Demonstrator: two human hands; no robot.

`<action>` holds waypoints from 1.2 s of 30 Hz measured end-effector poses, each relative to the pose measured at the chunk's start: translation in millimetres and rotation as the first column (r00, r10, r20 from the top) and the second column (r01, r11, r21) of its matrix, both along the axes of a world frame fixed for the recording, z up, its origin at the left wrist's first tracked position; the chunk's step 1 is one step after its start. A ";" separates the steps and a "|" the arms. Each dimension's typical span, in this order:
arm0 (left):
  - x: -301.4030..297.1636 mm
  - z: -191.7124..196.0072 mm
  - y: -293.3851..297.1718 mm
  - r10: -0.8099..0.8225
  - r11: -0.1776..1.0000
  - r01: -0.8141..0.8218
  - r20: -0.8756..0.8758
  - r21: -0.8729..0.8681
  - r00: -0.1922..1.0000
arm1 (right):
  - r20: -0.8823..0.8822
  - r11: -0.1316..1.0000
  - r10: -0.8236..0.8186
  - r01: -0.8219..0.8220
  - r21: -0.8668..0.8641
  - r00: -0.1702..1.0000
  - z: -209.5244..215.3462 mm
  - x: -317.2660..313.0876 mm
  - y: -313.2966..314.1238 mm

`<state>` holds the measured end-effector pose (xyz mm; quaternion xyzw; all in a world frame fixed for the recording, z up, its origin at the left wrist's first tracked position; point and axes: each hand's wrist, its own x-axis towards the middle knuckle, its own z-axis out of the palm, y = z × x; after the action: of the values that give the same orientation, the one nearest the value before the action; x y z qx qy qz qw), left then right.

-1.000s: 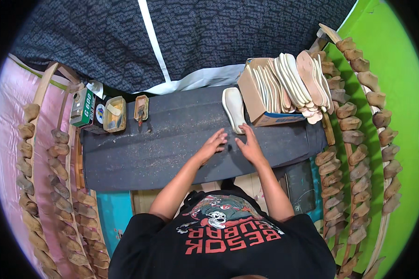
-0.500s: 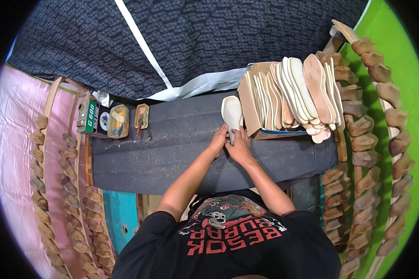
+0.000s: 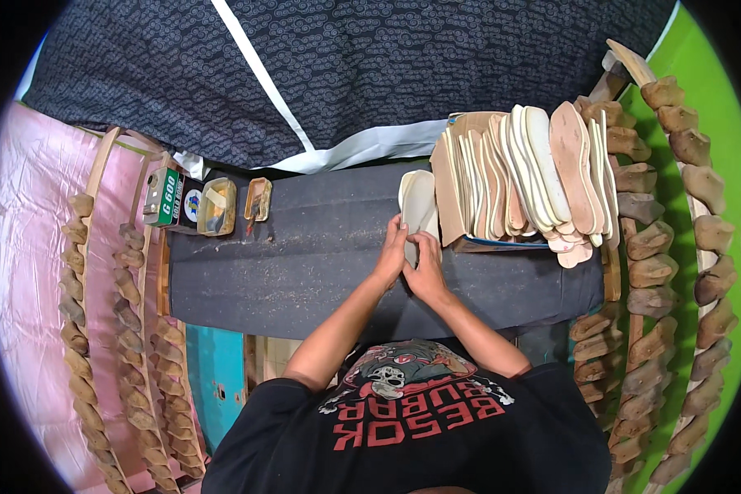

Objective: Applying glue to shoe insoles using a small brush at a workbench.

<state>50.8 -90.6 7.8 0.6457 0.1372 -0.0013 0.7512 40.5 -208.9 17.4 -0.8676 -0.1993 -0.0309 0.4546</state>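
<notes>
A pale shoe insole (image 3: 418,204) lies on the dark grey work table (image 3: 305,263), right beside a cardboard box. My left hand (image 3: 391,249) and my right hand (image 3: 426,265) meet at the insole's near end. The fingers of both pinch its edge. Both forearms reach up from the lower edge over the table top. The insole's far end rests against the white strip at the table's back.
A box of upright insoles and soles (image 3: 523,177) stands at the right. A green tin (image 3: 164,196) and small glue pots with brushes (image 3: 216,206) sit at the back left. Racks of wooden shoe lasts (image 3: 667,247) flank both sides. Dark patterned cloth (image 3: 346,74) lies beyond.
Both hands have moved from the middle of the table away from me and rightward to the pale insole, and now grip its near end.
</notes>
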 end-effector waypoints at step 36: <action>-127.2 22.1 43.7 -0.447 0.731 0.180 -0.263 -0.659 0.855 | -0.523 0.412 0.680 0.322 0.852 0.514 -4.4 -3.9 31.9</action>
<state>-76.4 -47.0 29.9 0.3660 0.1678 -0.3089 0.8617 36.6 -177.0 13.0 -0.3506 -0.0176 0.3450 0.8705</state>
